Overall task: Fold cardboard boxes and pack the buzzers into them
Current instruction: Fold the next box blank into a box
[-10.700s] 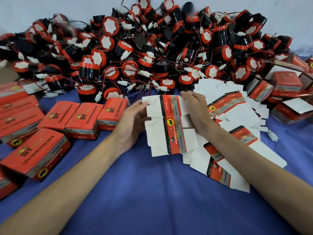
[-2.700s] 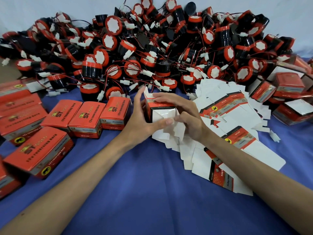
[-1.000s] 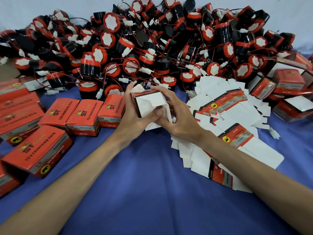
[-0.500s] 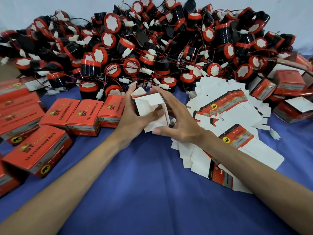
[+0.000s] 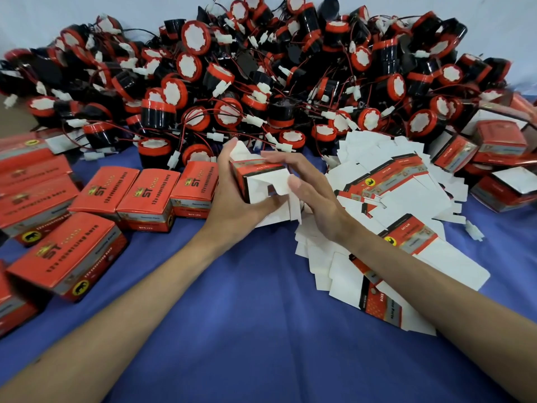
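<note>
Centre: left hand (image 5: 235,196) grips half-folded red-and-white cardboard box (image 5: 255,177); right hand (image 5: 313,196) flat, pressing its flaps | left: closed red boxes (image 5: 122,187), likely packed | upper frame: black-and-red round buzzers (image 5: 261,82) heaped, most unpacked

Folded red boxes (image 5: 148,196), 9 to 10 o'clock: I read "ST" and "12v reversing horn" on the tops, with a black-animal yellow disc on the fronts. Flat blanks (image 5: 406,238), 3 o'clock: same disc, lettering illegible to me; half-folded box (image 5: 247,173), 12 o'clock: print blurred.
</note>
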